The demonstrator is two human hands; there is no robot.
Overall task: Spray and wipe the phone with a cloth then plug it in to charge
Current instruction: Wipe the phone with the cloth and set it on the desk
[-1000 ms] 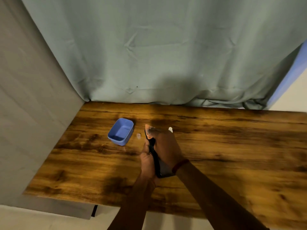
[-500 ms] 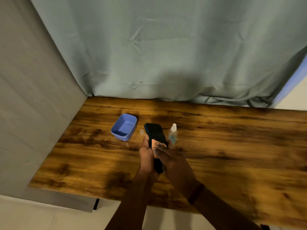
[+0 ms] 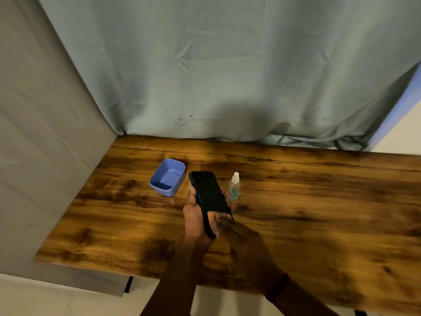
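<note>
Because the phone (image 3: 210,197) is held screen-up above the table (image 3: 319,213), cradled along its edge in the left hand (image 3: 193,215) while the right hand (image 3: 230,229) presses on its near end (whether a cloth is under those fingers I cannot tell), a hard wipe could lever it out of that one-sided hold. Just right of the phone stands the spray bottle (image 3: 234,188), light enough to be knocked over; the blue tub (image 3: 168,177) sits just left.
</note>
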